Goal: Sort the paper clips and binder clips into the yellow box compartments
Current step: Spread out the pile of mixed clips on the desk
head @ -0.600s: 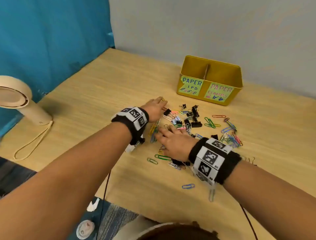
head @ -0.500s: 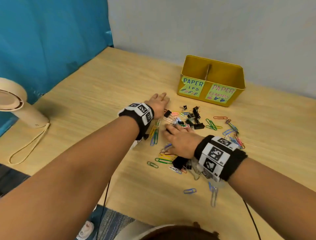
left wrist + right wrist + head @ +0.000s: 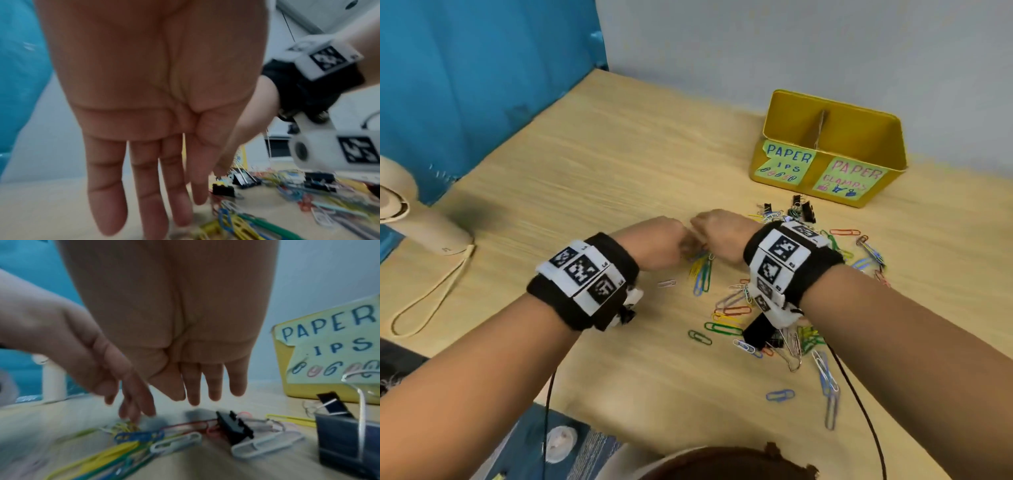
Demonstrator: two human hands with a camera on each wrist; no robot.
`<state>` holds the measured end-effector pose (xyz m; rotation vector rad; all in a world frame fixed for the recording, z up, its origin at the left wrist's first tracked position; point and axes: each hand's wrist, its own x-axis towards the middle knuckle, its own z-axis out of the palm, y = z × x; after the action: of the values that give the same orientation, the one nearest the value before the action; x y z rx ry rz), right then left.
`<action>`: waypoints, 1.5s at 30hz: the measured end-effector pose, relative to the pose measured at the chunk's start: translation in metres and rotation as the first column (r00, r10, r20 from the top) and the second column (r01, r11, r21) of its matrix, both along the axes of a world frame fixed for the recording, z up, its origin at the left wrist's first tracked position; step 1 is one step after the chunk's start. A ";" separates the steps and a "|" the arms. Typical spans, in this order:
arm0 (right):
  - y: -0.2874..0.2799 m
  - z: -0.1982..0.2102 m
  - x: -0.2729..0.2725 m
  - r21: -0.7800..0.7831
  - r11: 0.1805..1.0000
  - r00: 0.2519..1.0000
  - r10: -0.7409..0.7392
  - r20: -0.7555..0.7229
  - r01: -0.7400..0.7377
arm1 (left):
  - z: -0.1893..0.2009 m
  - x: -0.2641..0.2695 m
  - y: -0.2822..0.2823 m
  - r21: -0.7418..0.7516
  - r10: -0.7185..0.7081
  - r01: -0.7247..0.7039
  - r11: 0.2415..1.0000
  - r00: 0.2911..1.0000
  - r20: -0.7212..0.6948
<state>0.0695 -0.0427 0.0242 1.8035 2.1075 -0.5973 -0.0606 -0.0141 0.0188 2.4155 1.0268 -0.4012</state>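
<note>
Nearest the person, at about five o'clock from the hands, loose paper clips [image 3: 825, 377] lie strewn on the wooden table [image 3: 585, 178], with a black binder clip [image 3: 758, 330] under the right wrist; none of these is touched.

Farther out, the left hand [image 3: 654, 245] and the right hand [image 3: 722, 236] meet, knuckles nearly touching, over a bunch of yellow, blue and green paper clips [image 3: 702, 270]. From the wrist views both hands hang with fingers straight and pointing down, nothing clasped in either; the left fingertips [image 3: 180, 216] sit just at the coloured bunch, the right fingertips [image 3: 193, 395] hover above a small black binder clip [image 3: 234, 426] and white paper clips [image 3: 263, 446].

The step in hand looks like raking paper clips together for one grab; to do it well, I would sweep only wire clips into the bunch and nudge the binder clips out towards three o'clock, since they lie mixed in and would ride along.

Beyond, at one o'clock, more binder clips [image 3: 804, 210] sit in the heap, just before the yellow box [image 3: 887, 144]; a cardboard divider [image 3: 820, 128] splits it in two, the left compartment labelled for paper clips, the right for paper clamps; what shows of the inside looks bare, the floor hidden by the front wall.
</note>
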 end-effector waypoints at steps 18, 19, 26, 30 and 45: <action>-0.036 -0.005 0.040 0.025 0.963 0.961 -0.267 -0.074 0.269 | -0.006 -0.013 -0.031 0.001 0.099 -0.099 0.995 0.995 0.018; -0.036 -0.006 0.038 0.026 0.965 0.964 -0.258 -0.071 0.260 | -0.005 -0.014 -0.033 0.003 0.089 -0.089 0.996 0.995 -0.054; -0.058 0.003 0.038 -0.061 0.990 0.976 -0.136 -0.169 0.127 | -0.009 0.007 -0.051 -0.111 -0.003 0.000 0.994 1.000 -0.030; -0.070 0.004 0.055 -0.031 0.983 0.978 -0.183 -0.100 0.181 | -0.007 0.007 -0.053 -0.018 0.022 -0.024 1.000 0.995 -0.100; -0.057 -0.014 0.053 0.076 0.993 0.990 -0.084 -0.115 0.093 | -0.010 0.049 -0.049 0.072 0.012 -0.015 0.997 0.999 0.040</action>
<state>0.1226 -0.0999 0.0102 1.9589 2.1615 -0.6580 -0.0121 -0.0633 0.0089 2.4693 1.0564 -0.3148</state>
